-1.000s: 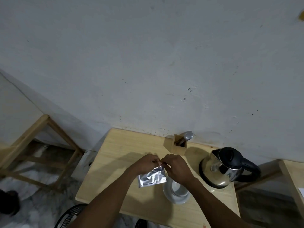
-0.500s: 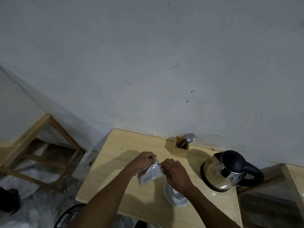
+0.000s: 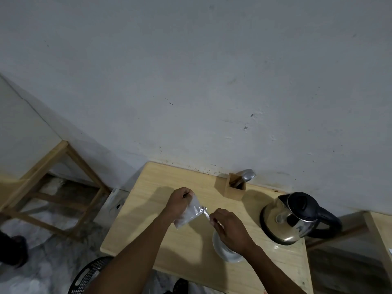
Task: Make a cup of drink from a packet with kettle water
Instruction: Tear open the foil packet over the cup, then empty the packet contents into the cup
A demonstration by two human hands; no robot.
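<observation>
A silver foil packet (image 3: 191, 213) is held above the wooden table (image 3: 148, 219). My left hand (image 3: 179, 201) pinches its upper left edge. My right hand (image 3: 228, 227) grips a narrow strip torn from the packet's top right corner, still joined to it. Below my right hand stands a white cup (image 3: 227, 251), partly hidden by the wrist. A steel kettle (image 3: 290, 217) with a black lid and handle sits on the table to the right.
A wooden holder (image 3: 234, 185) with a spoon (image 3: 247, 175) stands against the wall behind the hands. A wooden frame (image 3: 63, 187) stands at left, another table edge (image 3: 379, 230) at right. A black basket (image 3: 89, 274) lies on the floor below.
My hands have pulled apart: the right hand moved down and right, tearing a strip off the packet's top, while the left tilted the packet.
</observation>
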